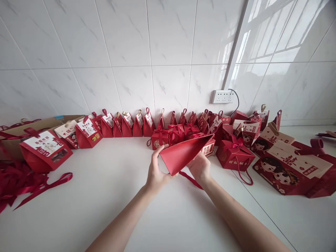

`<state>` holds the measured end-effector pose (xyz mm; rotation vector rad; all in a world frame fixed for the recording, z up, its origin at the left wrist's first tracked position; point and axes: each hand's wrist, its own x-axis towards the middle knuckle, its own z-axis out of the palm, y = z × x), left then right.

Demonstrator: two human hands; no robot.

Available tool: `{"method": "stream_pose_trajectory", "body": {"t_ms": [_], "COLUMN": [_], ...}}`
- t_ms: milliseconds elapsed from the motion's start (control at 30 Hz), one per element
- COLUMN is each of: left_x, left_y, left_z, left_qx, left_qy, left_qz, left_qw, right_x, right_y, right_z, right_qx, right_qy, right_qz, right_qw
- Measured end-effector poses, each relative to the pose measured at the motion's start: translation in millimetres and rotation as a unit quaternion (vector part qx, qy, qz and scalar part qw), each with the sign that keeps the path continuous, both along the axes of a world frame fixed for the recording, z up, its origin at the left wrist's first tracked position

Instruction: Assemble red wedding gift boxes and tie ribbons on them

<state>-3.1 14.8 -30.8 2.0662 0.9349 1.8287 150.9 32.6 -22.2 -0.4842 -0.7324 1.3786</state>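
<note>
A flat red paper box is held above the white floor between both hands. My left hand grips its near left corner, thumb on top and fingers curled. Under the box's right side, my right hand supports it with the palm up and fingers closed on it. A red ribbon trails from the box down between my wrists.
A row of several red gift boxes lines the white tiled wall. More boxes with bows and larger printed ones lie at right. Loose red ribbons and a cardboard carton sit at left. A wall socket is ahead.
</note>
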Motion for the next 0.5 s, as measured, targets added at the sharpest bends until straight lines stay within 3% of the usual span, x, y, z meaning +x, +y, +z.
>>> {"method": "stream_pose_trajectory", "body": {"t_ms": [133,300,367,500], "left_x": [1.0,-1.9,-3.4,-4.2], "left_y": [-1.0,8.9,12.3,8.5], "left_z": [13.5,23.8,22.8,24.0], "left_qx": [-0.167,-0.422,-0.444,-0.399], "left_qy": [-0.157,-0.3,-0.328,-0.337], "left_qz": [-0.03,-0.106,-0.092,-0.115], "left_qw": [0.973,0.849,0.828,0.845], "right_x": [2.0,-0.7,-1.5,-0.9], "right_y": [-1.1,-5.4,-4.8,-0.4], "right_z": [-3.2,-10.0,-10.2,-4.7], "right_qx": [-0.019,-0.004,-0.032,-0.162], "right_qy": [-0.026,-0.166,-0.159,-0.069], "right_qz": [-0.018,-0.018,-0.003,0.076], "right_qw": [0.999,0.986,0.987,0.981]}}
